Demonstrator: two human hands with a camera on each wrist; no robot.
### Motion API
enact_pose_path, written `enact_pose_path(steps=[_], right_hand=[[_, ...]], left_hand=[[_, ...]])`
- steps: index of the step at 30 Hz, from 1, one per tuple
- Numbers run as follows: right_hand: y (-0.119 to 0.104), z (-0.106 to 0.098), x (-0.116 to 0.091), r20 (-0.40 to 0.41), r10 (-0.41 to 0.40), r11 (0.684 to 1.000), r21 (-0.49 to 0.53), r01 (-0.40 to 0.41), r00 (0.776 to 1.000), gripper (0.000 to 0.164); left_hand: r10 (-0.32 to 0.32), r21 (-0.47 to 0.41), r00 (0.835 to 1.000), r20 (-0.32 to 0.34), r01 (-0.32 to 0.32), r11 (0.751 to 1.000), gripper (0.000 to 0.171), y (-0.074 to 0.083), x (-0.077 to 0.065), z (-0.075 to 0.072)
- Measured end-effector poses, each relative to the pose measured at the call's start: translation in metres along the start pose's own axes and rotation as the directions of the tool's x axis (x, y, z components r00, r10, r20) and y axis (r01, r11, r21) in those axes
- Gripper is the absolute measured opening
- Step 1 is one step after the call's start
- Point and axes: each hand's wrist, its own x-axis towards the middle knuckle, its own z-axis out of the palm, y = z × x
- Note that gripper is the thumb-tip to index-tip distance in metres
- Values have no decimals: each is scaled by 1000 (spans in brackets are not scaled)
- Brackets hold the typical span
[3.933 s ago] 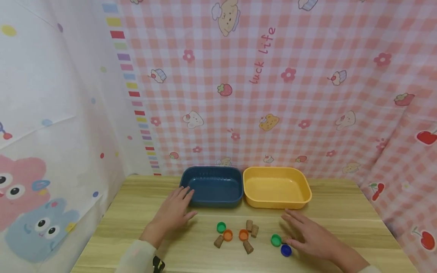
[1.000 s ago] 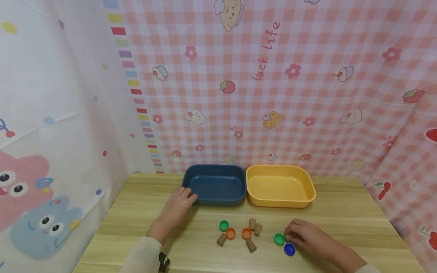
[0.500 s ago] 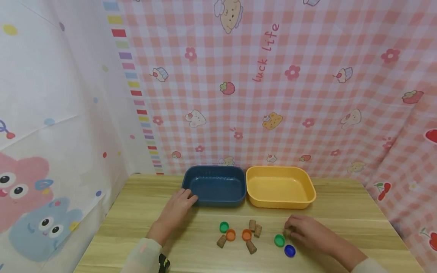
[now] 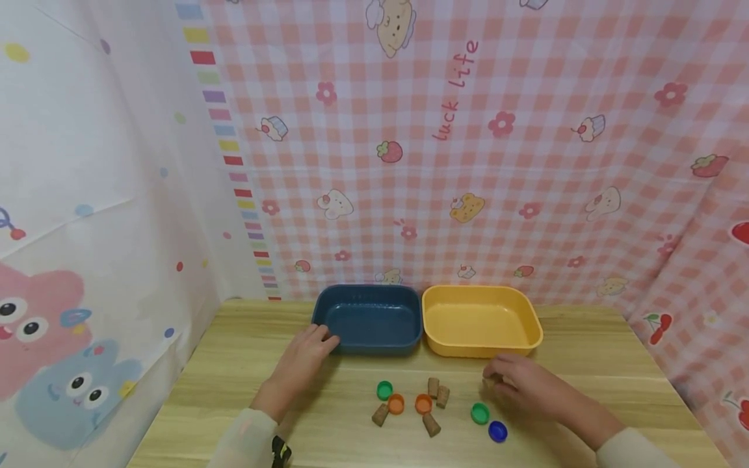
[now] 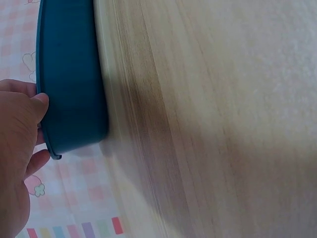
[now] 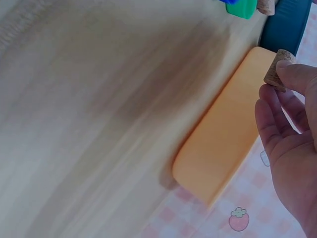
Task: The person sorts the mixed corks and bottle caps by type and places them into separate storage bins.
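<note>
Cork (image 6: pixel 278 68) pinched between thumb and fingertips of the right grip (image 4: pixel 523 385), narrow around its sides, with one end jutting past the thumb in the right wrist view. Raised off the counter (image 4: pixel 585 344), near the front wall of the yellow tray (image 4: pixel 476 322) and outside it. Nearer the body, on the counter, a green cap (image 4: pixel 480 413) and a blue cap (image 4: pixel 498 431). Left grip (image 4: pixel 301 359) holding the rim of the dark blue tray (image 4: pixel 374 318), thumb over the edge. In the earliest frame, down on the counter beside those two caps, under outstretched fingers; now lifted away, farther from the green cap than half a second ago and closer to the yellow tray. Same layout as before for both caps, the orange caps (image 4: pixel 396 403) and the remaining corks (image 4: pixel 432 425).
</note>
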Motion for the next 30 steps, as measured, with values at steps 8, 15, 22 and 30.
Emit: enact_pose_path(steps=[8, 15, 22, 30], right_hand=[[-3, -8, 10, -64, -85, 994, -73, 80, 994, 24], [-6, -15, 22, -73, -139, 984, -125, 129, 988, 24], [-7, -18, 36, -71, -160, 980, -131, 150, 985, 24], [-6, -21, 48, -104, -217, 971, -128, 204, 970, 22]], left_hand=[[-9, 2, 1000, 19, 9, 1000, 28, 1, -1, 0], [2, 6, 1000, 9, -2, 1000, 29, -1, 0, 1], [18, 34, 999, -28, -17, 999, 30, -2, 0, 0], [18, 47, 1000, -5, -18, 999, 30, -1, 0, 1]])
